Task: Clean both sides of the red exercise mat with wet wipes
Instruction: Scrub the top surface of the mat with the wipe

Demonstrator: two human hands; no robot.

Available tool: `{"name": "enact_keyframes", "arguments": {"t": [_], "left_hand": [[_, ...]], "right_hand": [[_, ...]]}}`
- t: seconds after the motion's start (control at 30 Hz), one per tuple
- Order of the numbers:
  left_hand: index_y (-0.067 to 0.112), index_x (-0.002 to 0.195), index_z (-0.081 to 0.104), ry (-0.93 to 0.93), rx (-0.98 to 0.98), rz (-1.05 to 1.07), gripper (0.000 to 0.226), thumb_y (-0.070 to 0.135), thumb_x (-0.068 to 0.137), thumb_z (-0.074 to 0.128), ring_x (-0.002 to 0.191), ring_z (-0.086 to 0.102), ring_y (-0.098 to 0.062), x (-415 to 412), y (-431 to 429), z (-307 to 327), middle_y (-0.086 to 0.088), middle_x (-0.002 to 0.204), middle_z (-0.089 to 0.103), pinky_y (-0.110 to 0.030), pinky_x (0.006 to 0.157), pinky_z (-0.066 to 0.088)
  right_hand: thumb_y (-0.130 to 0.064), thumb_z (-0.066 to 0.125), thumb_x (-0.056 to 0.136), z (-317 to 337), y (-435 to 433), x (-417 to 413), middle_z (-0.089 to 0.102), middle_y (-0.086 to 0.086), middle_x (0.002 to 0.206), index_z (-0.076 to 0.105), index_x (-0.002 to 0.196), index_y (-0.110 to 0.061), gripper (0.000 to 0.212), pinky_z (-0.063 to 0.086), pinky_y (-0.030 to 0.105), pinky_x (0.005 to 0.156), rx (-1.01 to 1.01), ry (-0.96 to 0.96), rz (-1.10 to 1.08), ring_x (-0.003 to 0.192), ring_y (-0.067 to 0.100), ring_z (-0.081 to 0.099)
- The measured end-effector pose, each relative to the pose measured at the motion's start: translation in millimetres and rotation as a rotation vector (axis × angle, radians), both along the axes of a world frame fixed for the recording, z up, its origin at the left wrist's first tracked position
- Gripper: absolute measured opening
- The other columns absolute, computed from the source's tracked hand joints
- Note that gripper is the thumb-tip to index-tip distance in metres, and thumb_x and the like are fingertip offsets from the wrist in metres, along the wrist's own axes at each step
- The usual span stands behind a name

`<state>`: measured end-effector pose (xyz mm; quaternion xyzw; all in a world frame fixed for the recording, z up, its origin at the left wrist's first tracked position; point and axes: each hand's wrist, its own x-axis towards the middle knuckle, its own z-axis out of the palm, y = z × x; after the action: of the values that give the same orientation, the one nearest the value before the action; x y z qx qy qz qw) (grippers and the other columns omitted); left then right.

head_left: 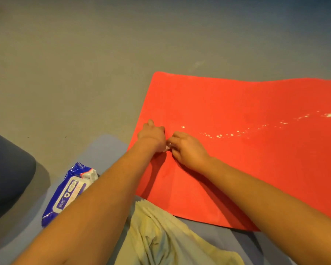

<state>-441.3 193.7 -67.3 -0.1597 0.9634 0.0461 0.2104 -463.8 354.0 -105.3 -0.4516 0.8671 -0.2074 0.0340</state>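
On the grey floor [69, 60] the red mat [237, 150] lies flat, a trail of pale specks [237, 132] crossing it. Left hand [152, 135] and right hand [187, 148] meet above it, pinching a small white wipe [168, 147] between them. Beside the left forearm lies a blue wipes pack [67, 192].

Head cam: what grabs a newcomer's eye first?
The red mat dominates, spread on the grey floor at right, with a trail of pale specks running toward its right edge. Over its near-left part, the left hand and right hand meet, pinching a small white wipe between them. A blue wipes pack lies lower left.
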Motion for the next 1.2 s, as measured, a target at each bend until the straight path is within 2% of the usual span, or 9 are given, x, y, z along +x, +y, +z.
{"name": "enact_keyframes", "arguments": {"t": [0.1, 0.23, 0.3, 0.43, 0.5, 0.63, 0.77, 0.97, 1.2], "left_hand": [[0.027, 0.161, 0.029, -0.012, 0.003, 0.004, 0.095, 0.051, 0.082, 0.077, 0.145, 0.027, -0.040, 8, 2, -6, -0.021, 0.155, 0.025, -0.045, 0.114, 0.039], [0.033, 0.159, 0.037, 0.030, 0.095, -0.015, 0.075, 0.023, 0.088, 0.059, 0.139, 0.037, -0.041, 7, -9, -1, -0.021, 0.150, 0.031, -0.043, 0.116, 0.038], [0.036, 0.159, 0.037, 0.029, 0.130, -0.022, 0.075, 0.022, 0.088, 0.056, 0.139, 0.037, -0.041, 7, -13, 3, -0.021, 0.149, 0.032, -0.042, 0.118, 0.037], [0.037, 0.161, 0.032, -0.007, 0.163, -0.021, 0.103, 0.061, 0.073, 0.080, 0.143, 0.031, -0.040, 6, -14, 1, -0.019, 0.148, 0.029, -0.042, 0.118, 0.036], [0.037, 0.163, 0.027, -0.035, 0.151, -0.033, 0.124, 0.084, 0.059, 0.077, 0.147, 0.024, -0.040, 7, -12, 0, -0.020, 0.151, 0.025, -0.046, 0.121, 0.034], [0.033, 0.163, 0.024, -0.009, 0.084, -0.057, 0.131, 0.084, 0.055, 0.079, 0.146, 0.021, -0.040, 10, -1, -5, -0.019, 0.151, 0.025, -0.051, 0.116, 0.037], [0.032, 0.157, 0.033, 0.017, 0.101, -0.037, 0.132, 0.086, 0.047, 0.082, 0.147, 0.023, -0.040, 6, -3, -8, -0.019, 0.151, 0.026, -0.053, 0.116, 0.039], [0.022, 0.135, 0.052, 0.179, 0.164, -0.027, 0.102, 0.077, 0.056, 0.085, 0.138, 0.036, -0.033, -7, 2, -14, -0.003, 0.147, 0.039, -0.054, 0.108, 0.043], [0.015, 0.129, 0.055, 0.261, 0.172, 0.013, 0.059, 0.043, 0.080, 0.070, 0.131, 0.043, -0.035, -16, 5, -17, -0.008, 0.134, 0.046, -0.052, 0.103, 0.047]], "right_hand": [[-0.014, 0.052, 0.083, -2, 5, 19, 0.053, 0.000, 0.092, 0.066, 0.094, -0.023, 0.020, 0.049, 0.046, 0.072, -0.023, -0.012, 0.022, 0.088, 0.027, 0.054], [-0.016, 0.050, 0.088, 6, 38, 56, 0.055, -0.003, 0.099, 0.067, 0.102, -0.023, 0.023, 0.048, 0.043, 0.074, -0.025, -0.039, 0.104, 0.091, 0.023, 0.054], [-0.015, 0.053, 0.090, 13, 57, 76, 0.055, -0.004, 0.102, 0.066, 0.104, -0.022, 0.020, 0.048, 0.039, 0.075, -0.035, -0.052, 0.181, 0.092, 0.021, 0.054], [-0.018, 0.053, 0.094, 16, 73, 82, 0.055, -0.004, 0.107, 0.065, 0.109, -0.023, 0.019, 0.049, 0.039, 0.076, -0.007, -0.073, 0.262, 0.096, 0.021, 0.054], [-0.019, 0.054, 0.094, 13, 68, 68, 0.055, -0.003, 0.106, 0.066, 0.109, -0.022, 0.020, 0.050, 0.041, 0.078, -0.005, -0.055, 0.215, 0.097, 0.022, 0.055], [-0.020, 0.055, 0.091, 7, 50, 65, 0.056, -0.002, 0.104, 0.067, 0.107, -0.019, 0.020, 0.049, 0.044, 0.079, -0.031, -0.028, 0.055, 0.093, 0.024, 0.055], [-0.019, 0.054, 0.097, 12, 60, 103, 0.057, -0.001, 0.103, 0.068, 0.106, -0.018, 0.016, 0.048, 0.040, 0.077, -0.060, -0.081, 0.162, 0.091, 0.023, 0.055], [-0.027, 0.050, 0.104, 10, 72, 112, 0.059, -0.002, 0.107, 0.068, 0.110, -0.021, 0.020, 0.048, 0.040, 0.072, -0.034, -0.081, 0.303, 0.094, 0.022, 0.054], [-0.029, 0.054, 0.094, 4, 22, 41, 0.059, -0.003, 0.094, 0.072, 0.100, -0.027, 0.019, 0.050, 0.044, 0.069, -0.037, 0.028, -0.042, 0.086, 0.025, 0.054]]}}
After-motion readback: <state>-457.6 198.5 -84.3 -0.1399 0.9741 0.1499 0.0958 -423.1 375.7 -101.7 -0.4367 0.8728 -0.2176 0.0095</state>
